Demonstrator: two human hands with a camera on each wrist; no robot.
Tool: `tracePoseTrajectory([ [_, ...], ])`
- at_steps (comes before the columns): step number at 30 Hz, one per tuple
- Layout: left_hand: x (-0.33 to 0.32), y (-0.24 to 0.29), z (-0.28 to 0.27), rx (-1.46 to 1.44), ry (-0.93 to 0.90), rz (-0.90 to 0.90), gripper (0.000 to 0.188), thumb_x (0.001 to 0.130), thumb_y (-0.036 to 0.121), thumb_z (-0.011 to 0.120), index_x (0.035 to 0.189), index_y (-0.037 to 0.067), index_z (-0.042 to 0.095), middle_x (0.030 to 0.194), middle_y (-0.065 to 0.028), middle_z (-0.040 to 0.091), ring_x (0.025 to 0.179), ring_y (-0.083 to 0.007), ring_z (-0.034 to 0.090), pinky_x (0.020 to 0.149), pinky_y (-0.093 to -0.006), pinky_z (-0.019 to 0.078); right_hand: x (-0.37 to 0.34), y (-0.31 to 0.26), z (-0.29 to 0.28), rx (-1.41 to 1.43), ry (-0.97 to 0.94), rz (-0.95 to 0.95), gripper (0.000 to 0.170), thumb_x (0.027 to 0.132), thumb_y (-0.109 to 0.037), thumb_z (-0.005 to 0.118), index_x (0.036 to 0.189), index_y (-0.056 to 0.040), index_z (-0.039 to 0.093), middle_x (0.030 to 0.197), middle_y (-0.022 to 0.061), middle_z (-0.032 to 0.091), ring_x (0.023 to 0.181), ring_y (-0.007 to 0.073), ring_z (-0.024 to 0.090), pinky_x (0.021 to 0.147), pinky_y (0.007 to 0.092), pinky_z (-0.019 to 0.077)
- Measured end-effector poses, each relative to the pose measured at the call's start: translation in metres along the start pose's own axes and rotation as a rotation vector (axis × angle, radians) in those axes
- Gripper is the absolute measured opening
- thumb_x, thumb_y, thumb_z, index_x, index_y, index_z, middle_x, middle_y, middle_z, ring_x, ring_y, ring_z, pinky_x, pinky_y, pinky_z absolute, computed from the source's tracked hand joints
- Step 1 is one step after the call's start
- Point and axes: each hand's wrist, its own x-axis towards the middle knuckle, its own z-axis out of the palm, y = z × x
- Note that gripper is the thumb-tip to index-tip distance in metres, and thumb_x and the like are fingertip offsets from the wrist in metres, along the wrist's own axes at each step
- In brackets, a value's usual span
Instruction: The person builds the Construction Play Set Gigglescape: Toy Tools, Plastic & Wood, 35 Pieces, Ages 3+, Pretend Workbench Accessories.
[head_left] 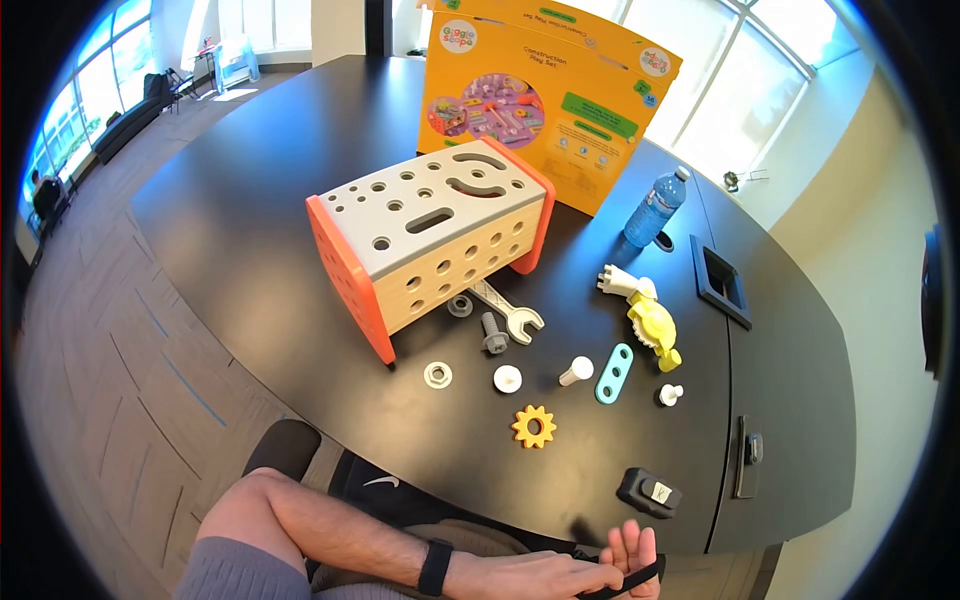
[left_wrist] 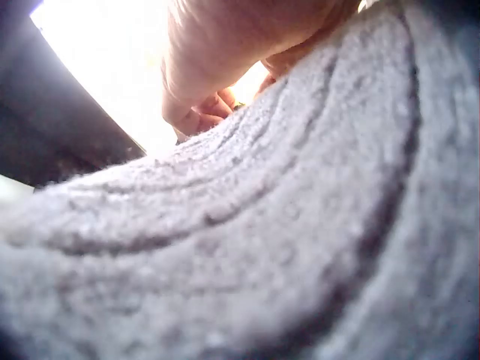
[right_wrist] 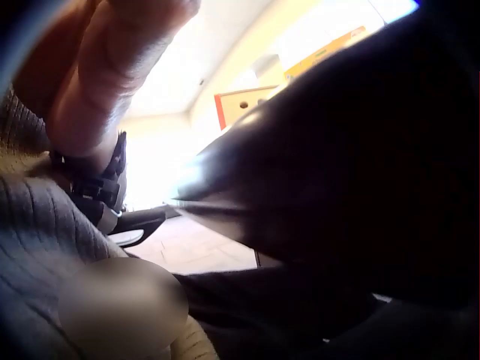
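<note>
A dark table (head_left: 240, 200) stands in a bright, windowed room; clock positions are taken from the right hand (head_left: 630, 548). As I observe it, that hand is raised, its fingers side by side and slightly bent, with nothing visible in their grasp. The left hand (head_left: 530, 575) reaches in from 9 o'clock, its fingertips apparently pinching the black strap (head_left: 640, 577) at the base of the right hand; its thumb is hidden. Status: strap positioned, adjustment judged incomplete; fastening cannot be confirmed. At 11 o'clock, the holed box (head_left: 470, 225), wrench (head_left: 522, 322) and gear (head_left: 534, 426) sit untouched; the teal bar (head_left: 613, 374) lies at 12, unattached.
</note>
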Motion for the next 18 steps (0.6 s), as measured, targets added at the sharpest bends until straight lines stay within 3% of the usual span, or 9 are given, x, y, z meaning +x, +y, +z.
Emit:
tracePoseTrajectory([
  [3, 0.002, -0.001, 0.001, 0.019, 0.072, 0.16, 0.037, 0.098, 0.003, 0.069, 0.135, 0.004, 0.061, 0.113, -0.0208, 0.073, 0.102, -0.0437, 0.071, 0.084, -0.0505, 0.0576, 0.025, 0.038, -0.104, -0.161, -0.105, 0.193, 0.079, 0.119, -0.05, 0.054, 0.183, -0.0304, 0.013, 0.191, 0.002, 0.011, 0.17, 0.0221, 0.032, 0.134, 0.0349, 0.0334],
  [4, 0.003, -0.004, 0.003, 0.054, 0.037, 0.178, 0.034, 0.099, 0.002, 0.068, 0.132, 0.004, 0.061, 0.108, -0.0202, 0.074, 0.098, -0.0436, 0.072, 0.081, -0.0502, 0.0577, 0.007, 0.039, -0.103, -0.443, -0.234, 0.038, 0.085, 0.117, -0.059, 0.054, 0.183, -0.0353, 0.007, 0.191, 0.0004, 0.015, 0.166, 0.0239, 0.039, 0.129, 0.0342, 0.0425],
  [7, 0.003, -0.024, 0.013, 0.071, -0.023, 0.156, 0.033, 0.099, 0.002, 0.068, 0.13, 0.007, 0.06, 0.111, -0.0181, 0.07, 0.096, -0.0405, 0.071, 0.084, -0.0486, 0.057, 0.023, 0.041, -0.095, -0.487, -0.351, 0.046, 0.091, 0.116, -0.053, 0.058, 0.182, -0.0425, -0.004, 0.192, 0.0002, 0.01, 0.162, 0.0312, 0.046, 0.121, 0.0355, 0.0527],
  [9, 0.005, -0.035, 0.016, 0.052, -0.071, 0.139, 0.043, 0.095, -0.001, 0.07, 0.135, 0.008, 0.058, 0.124, -0.0146, 0.066, 0.102, -0.0365, 0.071, 0.094, -0.0472, 0.0563, 0.043, 0.037, -0.094, -0.685, -0.512, -0.542, 0.105, 0.112, -0.035, 0.07, 0.18, -0.048, -0.01, 0.192, 0.0028, 0.004, 0.157, 0.0375, 0.053, 0.113, 0.0368, 0.0588],
  [10, 0.01, -0.027, 0.011, 0.044, -0.081, 0.145, 0.043, 0.095, -0.001, 0.07, 0.135, 0.008, 0.058, 0.124, -0.0146, 0.066, 0.102, -0.0365, 0.071, 0.094, -0.0472, 0.0563, 0.04, 0.022, -0.067, -0.692, -0.498, -0.543, 0.105, 0.112, -0.035, 0.07, 0.18, -0.048, -0.01, 0.192, 0.0028, 0.004, 0.157, 0.0375, 0.053, 0.113, 0.0368, 0.0588],
  [12, 0.021, -0.002, 0.002, -0.02, 0.094, 0.146, 0.028, 0.1, 0.003, 0.069, 0.127, 0.005, 0.063, 0.096, -0.0183, 0.075, 0.089, -0.0434, 0.073, 0.073, -0.0497, 0.058, 0.023, -0.014, -0.003, -0.46, -0.203, -0.336, 0.124, 0.1, -0.016, 0.081, 0.179, -0.0527, -0.007, 0.192, 0.007, 0.0, 0.156, 0.0411, 0.053, 0.114, 0.039, 0.0576],
  [14, 0.026, 0.002, 0.005, -0.047, 0.102, 0.141, 0.026, 0.1, 0.003, 0.068, 0.125, 0.006, 0.063, 0.099, -0.0176, 0.075, 0.09, -0.0416, 0.075, 0.072, -0.0499, 0.0582, 0.024, -0.013, -0.005, -0.316, -0.128, -0.298, 0.132, 0.092, -0.015, 0.09, 0.179, -0.053, -0.003, 0.192, 0.0072, 0.0, 0.161, 0.0407, 0.046, 0.117, 0.0389, 0.053],
  [16, 0.03, 0.003, 0.01, -0.076, 0.172, 0.222, 0.03, 0.099, 0.003, 0.069, 0.129, 0.007, 0.062, 0.104, -0.0174, 0.075, 0.09, -0.041, 0.074, 0.073, -0.0492, 0.0582, 0.028, -0.016, -0.007, -0.078, -0.076, -0.286, 0.114, 0.1, -0.035, 0.085, 0.177, -0.0579, 0.004, 0.193, 0.0053, -0.003, 0.169, 0.0405, 0.03, 0.127, 0.0525, 0.04],
  [18, 0.036, 0.002, 0.008, -0.085, 0.138, 0.232, 0.034, 0.098, 0.002, 0.069, 0.131, 0.008, 0.062, 0.108, -0.0171, 0.075, 0.091, -0.0407, 0.074, 0.074, -0.0484, 0.0584, 0.039, -0.02, -0.018, -0.163, -0.232, -0.355, 0.094, 0.1, -0.035, 0.085, 0.171, -0.0537, 0.026, 0.193, 0.006, -0.002, 0.172, 0.041, 0.02, 0.132, 0.0598, 0.0292],
])
